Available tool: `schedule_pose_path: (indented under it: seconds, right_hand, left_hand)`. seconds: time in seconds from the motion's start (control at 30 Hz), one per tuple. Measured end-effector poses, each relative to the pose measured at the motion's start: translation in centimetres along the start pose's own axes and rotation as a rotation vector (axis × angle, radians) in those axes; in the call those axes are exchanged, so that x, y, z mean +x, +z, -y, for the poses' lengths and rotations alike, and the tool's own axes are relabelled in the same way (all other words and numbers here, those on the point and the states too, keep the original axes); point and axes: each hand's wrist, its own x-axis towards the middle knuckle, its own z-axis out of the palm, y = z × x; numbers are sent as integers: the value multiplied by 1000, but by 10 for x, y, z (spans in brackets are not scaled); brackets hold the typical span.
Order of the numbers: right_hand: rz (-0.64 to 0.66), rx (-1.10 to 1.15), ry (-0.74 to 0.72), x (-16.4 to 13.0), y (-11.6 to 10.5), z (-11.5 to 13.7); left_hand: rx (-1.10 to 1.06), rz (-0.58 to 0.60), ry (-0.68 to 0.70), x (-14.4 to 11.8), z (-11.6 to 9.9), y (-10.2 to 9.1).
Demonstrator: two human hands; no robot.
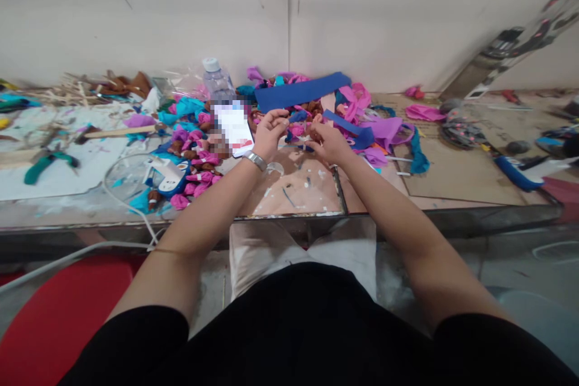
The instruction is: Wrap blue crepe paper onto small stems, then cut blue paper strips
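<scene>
We pinched a small blue fabric piece [298, 116] between left hand [270, 131] and right hand [328, 140], raised above the counter [294, 193] for close work.

Bright, even light, soft shadows, edges bowed and slightly blurred.

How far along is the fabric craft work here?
Done: a heap of small pink wrapped pieces lies left of the hands. In hand: the left hand and right hand pinch a small blue piece. Left: a long blue fabric strip and purple scraps lie unused.
</scene>
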Motion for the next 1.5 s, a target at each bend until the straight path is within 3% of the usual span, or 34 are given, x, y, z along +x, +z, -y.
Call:
schedule_pose_path:
  seconds: [0.43,1.33,1.5]
  right_hand:
    - [11,31,-21,-1,2,0]
    - [31,47,-79,0,6,-9]
    - [30,38,0,1,5,-4]
  left_hand:
    - [-34,24,-126,-5,-6,0]
    - [-30,36,-135,-8,-4,4]
    - [-60,17,-138,-9,-6,6]
